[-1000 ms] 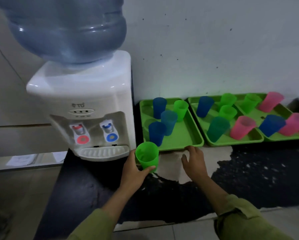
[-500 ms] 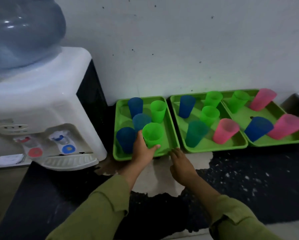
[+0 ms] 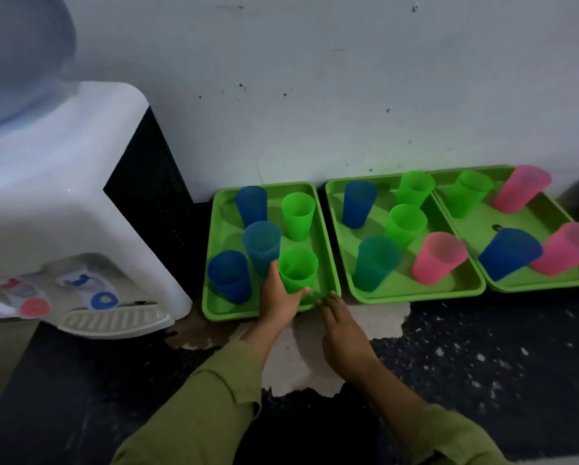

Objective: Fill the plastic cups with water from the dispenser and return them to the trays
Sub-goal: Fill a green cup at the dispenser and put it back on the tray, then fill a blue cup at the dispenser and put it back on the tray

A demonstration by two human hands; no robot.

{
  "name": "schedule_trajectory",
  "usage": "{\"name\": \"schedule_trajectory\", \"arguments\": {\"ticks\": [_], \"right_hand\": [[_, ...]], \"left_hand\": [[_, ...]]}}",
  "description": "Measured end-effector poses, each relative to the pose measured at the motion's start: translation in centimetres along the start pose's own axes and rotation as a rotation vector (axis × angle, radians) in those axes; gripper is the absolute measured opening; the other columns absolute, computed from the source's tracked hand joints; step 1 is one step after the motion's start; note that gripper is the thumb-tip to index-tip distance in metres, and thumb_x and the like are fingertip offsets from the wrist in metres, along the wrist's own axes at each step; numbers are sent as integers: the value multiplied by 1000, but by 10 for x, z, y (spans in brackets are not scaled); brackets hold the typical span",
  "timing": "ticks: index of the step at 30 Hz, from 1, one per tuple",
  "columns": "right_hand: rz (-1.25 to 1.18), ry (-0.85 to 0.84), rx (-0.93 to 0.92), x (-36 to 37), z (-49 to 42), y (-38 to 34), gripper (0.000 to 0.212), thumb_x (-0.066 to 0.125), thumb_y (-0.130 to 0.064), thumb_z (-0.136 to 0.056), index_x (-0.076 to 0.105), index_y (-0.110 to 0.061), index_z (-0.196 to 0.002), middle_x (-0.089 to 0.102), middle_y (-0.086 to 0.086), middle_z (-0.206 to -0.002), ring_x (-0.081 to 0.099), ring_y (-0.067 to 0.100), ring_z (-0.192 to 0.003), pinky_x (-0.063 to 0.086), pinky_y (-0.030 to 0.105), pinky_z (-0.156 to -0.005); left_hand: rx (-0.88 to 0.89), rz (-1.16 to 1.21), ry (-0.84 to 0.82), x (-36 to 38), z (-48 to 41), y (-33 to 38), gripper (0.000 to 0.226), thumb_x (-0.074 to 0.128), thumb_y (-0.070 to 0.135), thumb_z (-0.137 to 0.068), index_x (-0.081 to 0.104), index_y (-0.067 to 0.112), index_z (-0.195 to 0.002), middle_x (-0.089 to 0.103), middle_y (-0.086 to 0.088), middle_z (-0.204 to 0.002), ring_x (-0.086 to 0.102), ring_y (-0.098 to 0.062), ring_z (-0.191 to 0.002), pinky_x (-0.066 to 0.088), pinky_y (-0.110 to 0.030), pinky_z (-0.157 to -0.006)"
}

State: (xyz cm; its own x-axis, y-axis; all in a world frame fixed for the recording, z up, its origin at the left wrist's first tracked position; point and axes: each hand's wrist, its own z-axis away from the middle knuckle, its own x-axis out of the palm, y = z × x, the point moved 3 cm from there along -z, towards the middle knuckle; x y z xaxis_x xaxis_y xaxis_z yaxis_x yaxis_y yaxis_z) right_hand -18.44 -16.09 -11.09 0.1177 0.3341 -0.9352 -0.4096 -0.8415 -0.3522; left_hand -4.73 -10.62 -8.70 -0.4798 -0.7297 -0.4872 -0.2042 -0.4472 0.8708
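Note:
My left hand [image 3: 278, 298] grips a green cup [image 3: 298, 268] that stands at the front right of the left green tray [image 3: 219, 308]. That tray also holds three blue cups [image 3: 229, 275] and another green cup [image 3: 297, 214]. My right hand [image 3: 343, 330] rests with straight fingers at the tray's front right corner, fingertips touching its rim. The white water dispenser [image 3: 80, 209] stands at the left, with a red tap [image 3: 34, 307], a blue tap [image 3: 104, 300] and a drip grille [image 3: 113, 320].
Two more green trays, the middle one [image 3: 415, 295] and the right one [image 3: 549, 283], sit along the white wall with green, blue and pink cups. The dark counter has a worn pale patch [image 3: 301, 357] under my hands. The blue bottle [image 3: 19, 55] tops the dispenser.
My left hand carried the green cup from in front of the dispenser rightward onto the left tray. The view swung right with it. My right hand stayed by the tray's front corner.

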Motion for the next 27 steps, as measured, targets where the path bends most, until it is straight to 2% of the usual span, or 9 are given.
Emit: {"name": "schedule_trajectory", "arguments": {"ticks": [6,9,12,13,15,18,22,25,27], "right_hand": [[-3,20,-2,1,-1,1,67,39,-6,-83,20,-3,-147,15,12,-157,3,23,-147,1,26,-117],[-8,45,10,-1,-3,-4,62,41,-8,-83,27,0,-144,25,15,-152,12,26,-145,-1,28,-118],[-67,93,4,-7,-2,-16,51,48,-3,-78,48,7,-128,47,25,-133,40,38,-129,25,42,-116],[-96,108,-29,-7,-2,-24,47,50,-2,-75,53,8,-120,53,26,-124,48,41,-119,35,43,-109],[-133,103,-69,-6,-3,-39,40,50,-4,-73,57,7,-111,56,24,-113,52,39,-107,42,41,-99],[-181,81,-89,-2,-12,-63,34,48,-7,-82,53,3,-114,53,21,-113,49,36,-106,39,36,-94],[-338,41,-63,4,-33,-91,50,47,-7,-87,37,1,-135,43,19,-133,43,34,-121,31,30,-102],[-460,46,1,8,-53,-110,61,54,-11,-87,27,-2,-141,38,17,-139,38,31,-128,29,28,-103],[-540,76,72,10,-67,-118,66,62,-16,-85,29,-3,-140,42,17,-136,41,31,-126,31,27,-99]], "left_hand": [[-2,-4,-23,-1,3,-1,68,81,14,-69,44,15,-126,56,-1,-123,52,-18,-114,37,-19,-85],[4,-16,-60,-6,7,-2,72,78,14,-73,40,13,-134,52,-4,-132,48,-19,-121,41,-26,-96],[36,-37,-45,-19,18,-6,58,73,13,-79,45,11,-130,55,-6,-128,50,-19,-120,44,-28,-95],[62,-42,-30,-27,24,-9,51,70,12,-81,47,12,-126,56,-5,-126,51,-18,-118,45,-28,-93],[129,-51,10,-42,36,-17,36,65,12,-85,52,13,-119,58,-2,-120,53,-16,-115,47,-28,-90],[204,-107,116,-74,52,-33,23,61,11,-87,57,13,-110,61,0,-110,56,-16,-105,48,-29,-86],[217,-267,206,-107,56,-55,26,61,3,-83,60,8,-108,57,-10,-108,52,-26,-106,42,-35,-94],[191,-364,157,-124,55,-74,33,60,3,-84,57,3,-116,53,-14,-120,47,-28,-116,35,-34,-102],[187,-391,90,-130,54,-84,36,59,6,-86,55,0,-122,50,-14,-128,45,-28,-121,32,-31,-106]]}}
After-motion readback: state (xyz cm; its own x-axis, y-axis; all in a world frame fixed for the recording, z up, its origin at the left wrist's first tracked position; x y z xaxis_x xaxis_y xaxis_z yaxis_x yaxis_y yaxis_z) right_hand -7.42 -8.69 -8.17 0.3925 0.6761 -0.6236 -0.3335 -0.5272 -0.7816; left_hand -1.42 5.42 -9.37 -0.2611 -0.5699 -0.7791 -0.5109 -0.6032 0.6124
